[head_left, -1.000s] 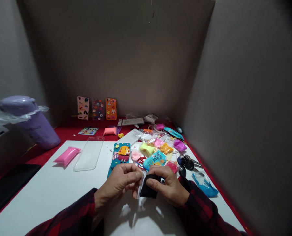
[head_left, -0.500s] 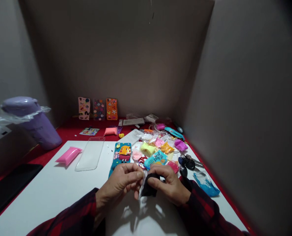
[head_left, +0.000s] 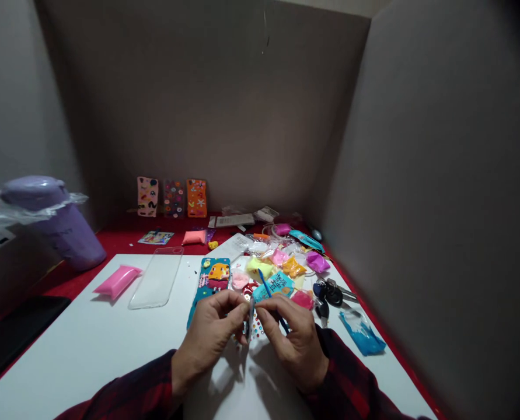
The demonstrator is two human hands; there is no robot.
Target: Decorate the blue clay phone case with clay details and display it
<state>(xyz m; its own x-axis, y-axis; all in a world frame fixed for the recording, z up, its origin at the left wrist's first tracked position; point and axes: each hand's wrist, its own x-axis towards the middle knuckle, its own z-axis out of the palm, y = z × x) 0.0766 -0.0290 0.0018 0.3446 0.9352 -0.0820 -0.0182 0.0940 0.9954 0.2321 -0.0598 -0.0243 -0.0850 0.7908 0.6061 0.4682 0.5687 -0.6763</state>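
My left hand [head_left: 218, 326] pinches a small plastic packet [head_left: 251, 312] between thumb and fingers; it is turned edge-on, so its black contents hardly show. Close against the packet's right edge are the fingertips of my right hand [head_left: 292, 335]. A thin blue stick [head_left: 265, 281] slants through the right hand, behind the index finger, and its lower end shows by the thumb. Just beyond the hands lies a teal phone case [head_left: 209, 286] decorated with an orange and red clay figure. Small coloured gems [head_left: 258, 328] on a sheet lie beneath the fingers.
A clear phone case [head_left: 157, 280] and a pink clay packet [head_left: 118, 282] lie left. Several colourful clay packets [head_left: 293, 266] are heaped ahead right, near keys [head_left: 332, 291] and a blue bag [head_left: 362, 335]. A purple bottle [head_left: 73, 233] stands far left; decorated cases [head_left: 196, 198] lean behind.
The black packet has turned from broadside to edge-on in my left hand. My right fingers have opened away from its face, and the blue stick and gems have come into view.
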